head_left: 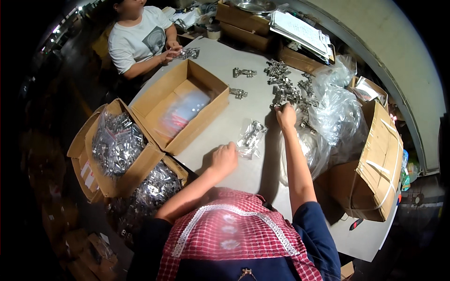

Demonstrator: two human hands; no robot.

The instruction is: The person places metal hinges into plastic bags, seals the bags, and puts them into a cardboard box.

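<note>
My left hand [225, 158] is closed at the near-left edge of a small clear plastic bag [249, 151], pinching it. Shiny metal hinges [253, 132] lie in and over this bag on the grey table. Farther right, my right hand [286, 117] reaches to the near edge of a pile of metal hinges [287, 90]; its fingers are closed on a hinge there, partly hidden by the hand. Two more hinges, one far [244, 72] and one nearer [238, 93], lie apart on the table, left of the pile.
An open cardboard box [206, 112] holding clear bags stands left. Beside it, another carton [152, 161] contains bagged metal parts. Crumpled plastic sheeting [335, 107] and a strapped carton [375, 164] crowd the right. Across the table, a person [140, 42] handles hinges. Papers [300, 35] sit at the back.
</note>
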